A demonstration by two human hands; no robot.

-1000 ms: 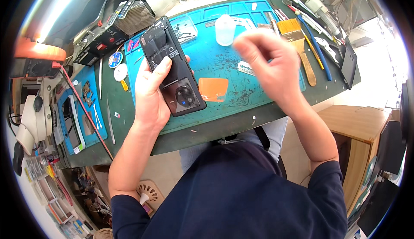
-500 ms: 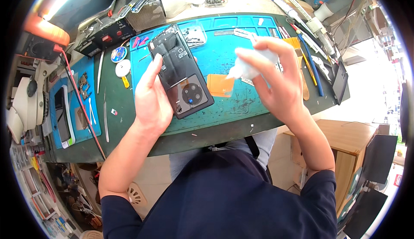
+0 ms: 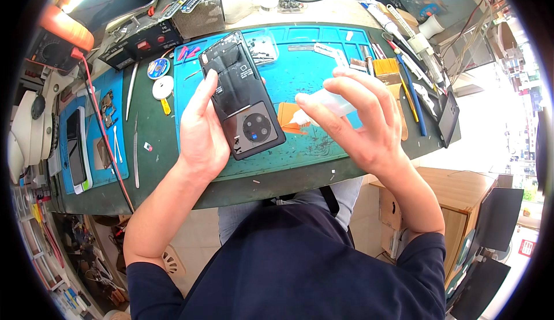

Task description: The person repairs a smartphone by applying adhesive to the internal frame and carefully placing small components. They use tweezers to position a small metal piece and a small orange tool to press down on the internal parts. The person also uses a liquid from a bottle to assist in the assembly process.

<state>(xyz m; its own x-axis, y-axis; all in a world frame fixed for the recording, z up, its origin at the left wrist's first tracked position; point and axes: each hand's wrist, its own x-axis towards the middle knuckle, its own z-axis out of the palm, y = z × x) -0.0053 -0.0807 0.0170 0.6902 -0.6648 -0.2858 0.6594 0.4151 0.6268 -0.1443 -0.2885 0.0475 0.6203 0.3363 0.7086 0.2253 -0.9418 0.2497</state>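
My left hand (image 3: 203,132) is closed around a black smartphone (image 3: 238,92), its back facing up. The thumb lies along the left edge, and the other fingers are mostly hidden underneath. A large round camera ring (image 3: 257,128) sits at the phone's near end. My right hand (image 3: 372,129) grips a small translucent white squeeze bottle (image 3: 332,103) in its fingers. The bottle is tilted, its narrow nozzle (image 3: 297,118) pointing down and left, just right of the phone and apart from it. Beneath the nozzle an orange square (image 3: 285,112) lies on the blue work mat (image 3: 311,155).
Behind the phone stands a clear box (image 3: 262,47) of small parts. A wide brush (image 3: 385,67) and several pens and tools lie at the right. To the left are solder reels (image 3: 163,88), tweezers (image 3: 137,152), a red cable (image 3: 104,125) and another phone (image 3: 75,147).
My right hand has brought the bottle lower and nearer to me, and its nozzle has shifted left toward the phone. The left hand still holds the phone in nearly the same place.
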